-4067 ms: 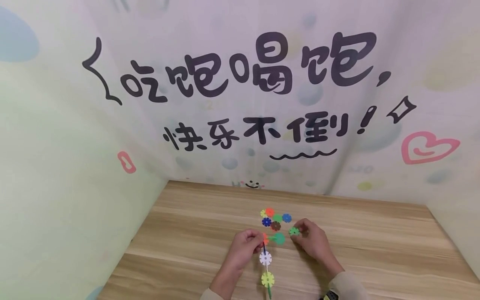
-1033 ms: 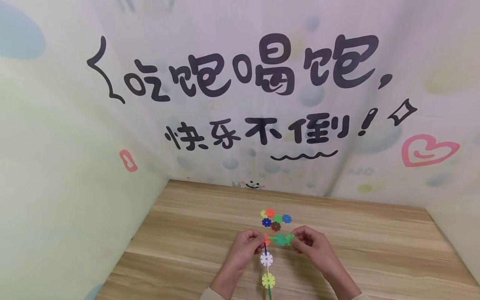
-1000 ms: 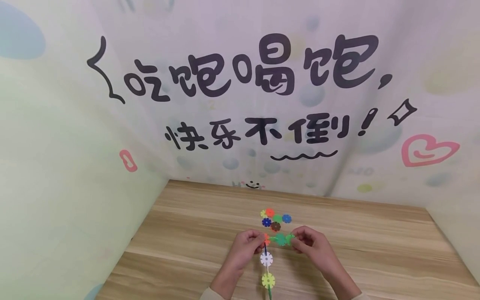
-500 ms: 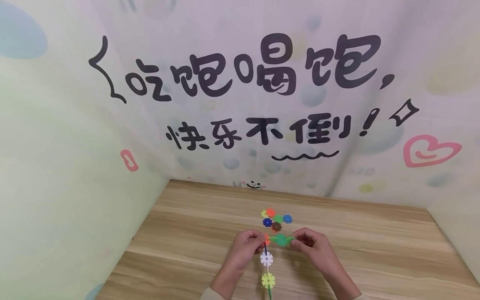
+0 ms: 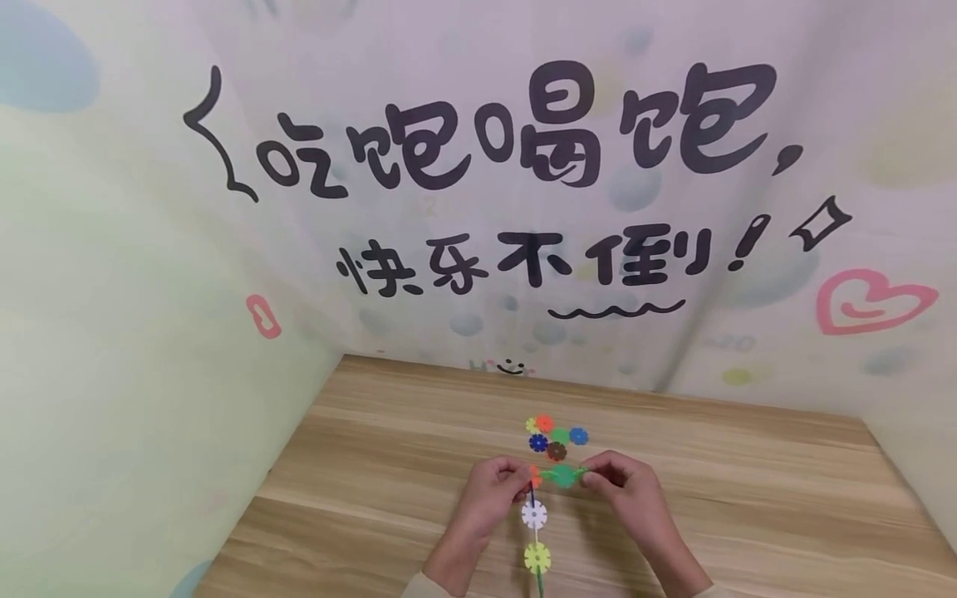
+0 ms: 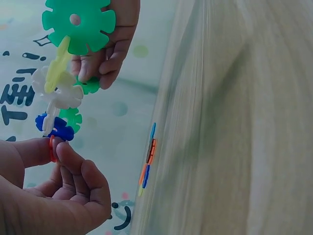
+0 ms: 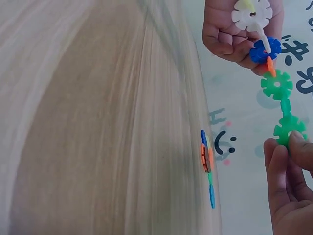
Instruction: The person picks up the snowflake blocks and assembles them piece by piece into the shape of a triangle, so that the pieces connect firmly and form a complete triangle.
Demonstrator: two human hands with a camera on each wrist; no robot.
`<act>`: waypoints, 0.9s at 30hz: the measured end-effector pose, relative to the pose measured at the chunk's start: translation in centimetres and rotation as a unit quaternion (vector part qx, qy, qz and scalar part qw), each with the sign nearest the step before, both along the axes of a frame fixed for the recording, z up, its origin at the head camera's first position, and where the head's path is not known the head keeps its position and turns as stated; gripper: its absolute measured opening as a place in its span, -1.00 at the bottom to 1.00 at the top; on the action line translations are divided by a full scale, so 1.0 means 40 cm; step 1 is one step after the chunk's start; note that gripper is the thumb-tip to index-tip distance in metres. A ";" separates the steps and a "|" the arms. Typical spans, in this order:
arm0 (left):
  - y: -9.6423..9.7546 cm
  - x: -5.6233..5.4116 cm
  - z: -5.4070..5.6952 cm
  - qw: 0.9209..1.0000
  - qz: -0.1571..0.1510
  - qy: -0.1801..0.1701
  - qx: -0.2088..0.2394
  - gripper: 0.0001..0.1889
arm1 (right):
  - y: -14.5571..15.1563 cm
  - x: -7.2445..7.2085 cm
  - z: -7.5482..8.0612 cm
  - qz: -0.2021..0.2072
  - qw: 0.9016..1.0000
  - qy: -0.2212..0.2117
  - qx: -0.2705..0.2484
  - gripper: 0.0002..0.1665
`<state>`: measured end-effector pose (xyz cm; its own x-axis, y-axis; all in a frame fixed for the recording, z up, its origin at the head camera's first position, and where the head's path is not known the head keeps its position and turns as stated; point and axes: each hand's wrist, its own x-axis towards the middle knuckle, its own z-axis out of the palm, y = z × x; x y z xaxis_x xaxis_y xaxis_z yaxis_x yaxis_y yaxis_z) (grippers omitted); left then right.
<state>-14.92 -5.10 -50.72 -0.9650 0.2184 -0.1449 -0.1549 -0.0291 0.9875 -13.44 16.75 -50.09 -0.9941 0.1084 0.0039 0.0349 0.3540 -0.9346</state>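
A chain of slotted plastic snowflake discs hangs between my two hands above the table. My left hand (image 5: 489, 494) pinches the orange disc (image 5: 535, 477) at its bend. Below that dangle a blue disc (image 6: 56, 128), a white disc (image 5: 534, 515), a yellow disc (image 5: 537, 558) and a green one (image 6: 80, 22). Rightward from the orange disc run a green disc (image 7: 277, 85) and a teal-green disc (image 5: 564, 475). Thumb and finger of my right hand (image 5: 628, 490) grip the end green disc (image 7: 288, 128), whose edge meets the teal-green one; how deep its slot sits is unclear.
Several loose discs lie clustered on the wooden table (image 5: 389, 432) beyond the hands, among them a brown disc (image 5: 557, 452) and a light blue disc (image 5: 579, 436). A printed curtain wall (image 5: 463, 332) rises behind the table's far edge.
Seconds ago the right hand held the green disc apart from the chain. It came left to the teal-green disc, and the green disc turned edge-on to the head view. The left hand kept its hold.
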 end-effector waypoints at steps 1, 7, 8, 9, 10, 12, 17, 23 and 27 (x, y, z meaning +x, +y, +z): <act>0.000 0.000 0.000 1.000 0.001 -0.002 0.000 -0.85 | -0.001 -0.001 -0.001 -0.003 1.000 0.003 0.003 -0.89; -0.001 0.000 0.001 1.000 0.010 -0.005 -0.012 -0.87 | -0.010 -0.007 -0.007 -0.008 1.000 0.013 0.016 -0.88; -0.002 -0.001 0.001 1.000 0.012 -0.003 -0.014 -0.87 | -0.012 -0.008 -0.009 -0.009 1.000 0.014 0.018 -0.88; -0.002 -0.001 0.001 1.000 0.015 -0.002 -0.016 -0.88 | -0.013 -0.009 -0.011 -0.012 1.000 0.015 0.021 -0.87; -0.002 -0.002 0.001 1.000 0.016 -0.001 -0.017 -0.88 | -0.015 -0.010 -0.014 -0.015 0.999 0.018 0.022 -0.87; -0.001 -0.001 0.002 1.000 0.018 -0.001 -0.017 -0.89 | -0.019 -0.013 -0.018 -0.018 0.999 0.029 0.029 -0.86; 0.003 -0.001 0.003 1.000 0.026 -0.004 -0.015 -0.89 | -0.023 -0.021 -0.025 -0.012 0.997 0.056 0.053 -0.84; -0.010 -0.013 -0.006 1.000 0.020 -0.011 0.005 -0.85 | -0.015 -0.036 -0.032 0.016 0.997 0.045 0.063 -0.86; -0.027 -0.024 -0.014 0.999 0.018 -0.017 0.020 -0.83 | -0.005 -0.053 -0.042 0.026 0.997 0.042 0.051 -0.85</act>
